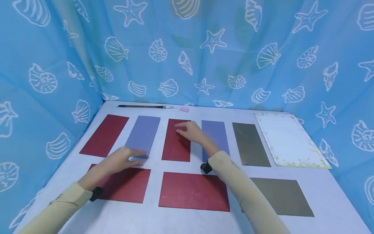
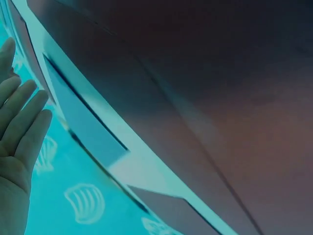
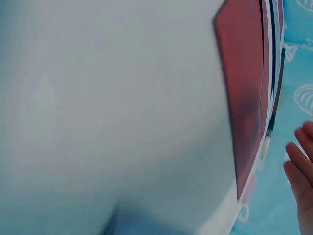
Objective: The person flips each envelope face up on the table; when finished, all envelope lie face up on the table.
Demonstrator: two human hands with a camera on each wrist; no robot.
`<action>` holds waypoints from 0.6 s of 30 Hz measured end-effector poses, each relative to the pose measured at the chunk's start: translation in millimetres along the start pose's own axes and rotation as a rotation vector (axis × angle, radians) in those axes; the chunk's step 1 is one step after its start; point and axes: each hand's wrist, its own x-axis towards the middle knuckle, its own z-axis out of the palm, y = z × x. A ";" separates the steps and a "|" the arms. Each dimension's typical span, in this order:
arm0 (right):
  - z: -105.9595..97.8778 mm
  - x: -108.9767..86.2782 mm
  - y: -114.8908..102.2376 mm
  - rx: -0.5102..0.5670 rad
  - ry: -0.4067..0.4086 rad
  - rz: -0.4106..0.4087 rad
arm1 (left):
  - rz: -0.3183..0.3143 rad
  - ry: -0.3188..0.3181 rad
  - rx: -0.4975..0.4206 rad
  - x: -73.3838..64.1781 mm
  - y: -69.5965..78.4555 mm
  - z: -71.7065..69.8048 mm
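My left hand (image 1: 121, 160) hovers at the near end of a purple rectangular card (image 1: 144, 130), its fingers stretched forward and thumb apart. Whether its fingertips touch that card I cannot tell. Below it lies a red card (image 1: 128, 187), in the hand's shadow. Over the middle red card (image 1: 175, 146) of the back row is my right hand (image 1: 191, 131), fingers extended and nothing held. Contact with the red card is unclear. In the wrist views, the left hand (image 2: 17, 137) and the right hand (image 3: 302, 171) both show straight fingers.
The back row also has a red card (image 1: 105, 135), a purple card (image 1: 216, 138) and a dark olive card (image 1: 252, 144). In front lie a red card (image 1: 193, 191) and an olive card (image 1: 283, 196). A brush (image 1: 143, 106), pink eraser-like block (image 1: 184, 109) and bordered white sheet (image 1: 292, 139) lie beyond.
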 end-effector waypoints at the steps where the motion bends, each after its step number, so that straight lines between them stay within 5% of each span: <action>1: 3.3 3.1 -2.9 0.007 0.027 0.004 | -0.008 0.010 0.000 -3.2 -3.2 -1.7; 10: 30.2 23.2 -20.9 0.063 0.134 0.026 | -0.075 0.108 -0.026 -19.5 -29.1 -7.4; 18: 50.2 35.7 -35.2 0.092 0.065 0.016 | -0.094 0.182 -0.036 -22.3 -45.0 -10.3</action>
